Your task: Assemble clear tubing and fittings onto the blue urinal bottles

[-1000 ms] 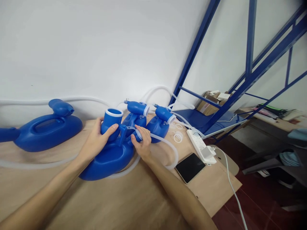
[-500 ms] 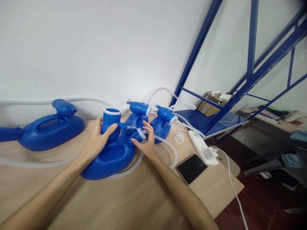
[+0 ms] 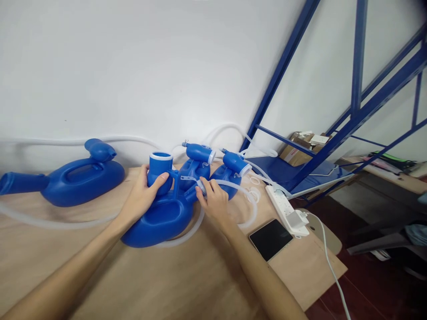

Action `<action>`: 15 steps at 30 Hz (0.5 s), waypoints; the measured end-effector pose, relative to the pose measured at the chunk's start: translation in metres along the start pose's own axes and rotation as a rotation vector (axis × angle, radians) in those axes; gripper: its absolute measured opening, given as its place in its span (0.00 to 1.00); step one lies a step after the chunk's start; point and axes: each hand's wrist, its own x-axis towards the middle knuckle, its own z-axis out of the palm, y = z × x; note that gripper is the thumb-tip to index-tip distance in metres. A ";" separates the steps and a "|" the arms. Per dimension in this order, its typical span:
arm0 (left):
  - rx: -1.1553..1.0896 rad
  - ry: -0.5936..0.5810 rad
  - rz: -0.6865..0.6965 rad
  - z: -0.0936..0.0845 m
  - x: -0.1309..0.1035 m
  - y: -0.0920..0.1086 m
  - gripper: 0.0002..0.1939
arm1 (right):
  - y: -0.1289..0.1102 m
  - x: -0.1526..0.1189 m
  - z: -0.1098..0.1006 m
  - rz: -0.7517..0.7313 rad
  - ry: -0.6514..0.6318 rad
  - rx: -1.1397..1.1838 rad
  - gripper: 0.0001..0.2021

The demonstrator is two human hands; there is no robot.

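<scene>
Far L, a blue bottle [image 3: 82, 189] is lying on the wooden tabletop [image 3: 160, 284] near the wall, w/ a pale hose [image 3: 66, 225] running in front. Next, your L hand [image 3: 142, 198] is gripping the wide neck [image 3: 160, 171] of the middle bottle [image 3: 158, 224], thumb across the front, white rim facing up; that bottle's body is resting on the tabletop, btwn your forearms. Your R hand [image 3: 215, 200] is closing its fingers around the pale cap [image 3: 201, 183] at the small spout [image 3: 190, 194], strap reaching back twd the neck. Just behind, two more blue bottles [image 3: 200, 153] are standing side by side. Then, going R, white rings [image 3: 255, 194] are lying near a dark-screened tablet [image 3: 271, 239], & a power strip [image 3: 282, 206] is holding a white plug [image 3: 299, 218] beside the blue rack [image 3: 280, 71].
</scene>
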 end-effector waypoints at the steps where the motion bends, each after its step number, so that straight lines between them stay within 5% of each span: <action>1: 0.002 0.003 0.000 0.000 -0.001 0.001 0.30 | -0.005 -0.003 -0.004 0.043 -0.065 -0.012 0.24; 6: 0.018 0.013 0.007 0.002 0.000 0.003 0.30 | -0.011 -0.013 -0.010 0.252 -0.244 0.346 0.35; 10: 0.005 -0.002 -0.004 0.003 0.003 0.000 0.31 | -0.005 -0.014 0.008 0.339 -0.159 0.758 0.40; 15: -0.019 -0.022 -0.025 0.003 0.008 -0.004 0.31 | -0.007 -0.010 0.031 0.325 0.021 0.859 0.36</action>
